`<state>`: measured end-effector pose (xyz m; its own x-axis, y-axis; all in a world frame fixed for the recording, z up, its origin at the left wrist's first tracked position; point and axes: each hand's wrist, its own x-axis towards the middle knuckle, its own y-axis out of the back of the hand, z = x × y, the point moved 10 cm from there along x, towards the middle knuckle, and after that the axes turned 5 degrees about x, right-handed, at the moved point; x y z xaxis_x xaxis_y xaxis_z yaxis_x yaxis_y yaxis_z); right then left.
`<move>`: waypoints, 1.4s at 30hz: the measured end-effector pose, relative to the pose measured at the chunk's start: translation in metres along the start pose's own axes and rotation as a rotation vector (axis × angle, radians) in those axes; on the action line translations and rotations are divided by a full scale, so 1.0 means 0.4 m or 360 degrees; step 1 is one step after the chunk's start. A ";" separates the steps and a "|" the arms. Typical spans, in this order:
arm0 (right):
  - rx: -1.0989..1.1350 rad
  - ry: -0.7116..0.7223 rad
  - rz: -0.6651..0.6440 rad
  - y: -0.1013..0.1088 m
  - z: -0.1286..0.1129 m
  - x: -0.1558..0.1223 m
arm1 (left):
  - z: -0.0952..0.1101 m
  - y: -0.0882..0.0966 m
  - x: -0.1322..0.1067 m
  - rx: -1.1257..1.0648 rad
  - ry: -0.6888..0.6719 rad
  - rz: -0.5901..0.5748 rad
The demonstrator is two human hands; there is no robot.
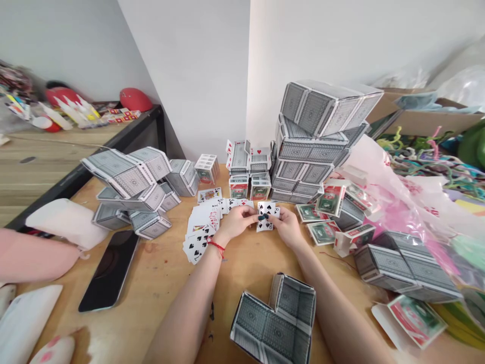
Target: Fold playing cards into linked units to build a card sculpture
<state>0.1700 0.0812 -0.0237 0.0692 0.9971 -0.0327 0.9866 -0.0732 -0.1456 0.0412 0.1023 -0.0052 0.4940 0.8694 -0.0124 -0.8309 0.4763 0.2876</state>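
Note:
My left hand [237, 223], with a red string bracelet at the wrist, and my right hand [288, 227] meet over the table. Between them they pinch playing cards [267, 208], face up, with black spades showing; both thumbs press on the front. Beside my left hand lies a fanned spread of playing cards [199, 222], mostly face up. Just beyond my hands stand card boxes [238, 188] with green and red fronts, and open blocks [238, 157] covered in grey card backs. Close to my body sits an L-shaped block [265, 316] built of patterned cards.
A tall stack of card-covered blocks [310, 146] rises behind my right hand. Empty card boxes [324, 232] lie to its right, near pink plastic [382, 187]. At left are another block pile [132, 187] and a black phone [109, 270].

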 end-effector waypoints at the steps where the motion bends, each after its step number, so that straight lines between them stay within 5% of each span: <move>1: -0.0012 0.0003 -0.0002 -0.001 0.000 0.000 | 0.000 0.001 0.000 0.0033 -0.0006 0.0009; 9: 0.0007 -0.0047 -0.0053 -0.007 0.013 0.002 | -0.015 0.018 0.002 0.0250 0.0088 0.0162; 23: 0.0015 -0.0045 -0.0003 -0.009 0.016 0.013 | 0.041 0.032 -0.027 0.0603 0.0022 0.0527; 33: 0.0047 -0.0147 -0.0203 -0.032 0.033 0.012 | 0.032 0.025 -0.083 0.0600 0.0137 0.0631; 42: 0.0017 -0.0087 0.0031 0.016 0.035 0.024 | -0.004 -0.001 0.033 0.0103 0.0058 0.0281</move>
<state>0.1750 0.0902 -0.0386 0.0799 0.9928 -0.0895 0.9835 -0.0932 -0.1550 0.0478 0.1136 -0.0069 0.3315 0.9434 0.0091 -0.8851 0.3076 0.3492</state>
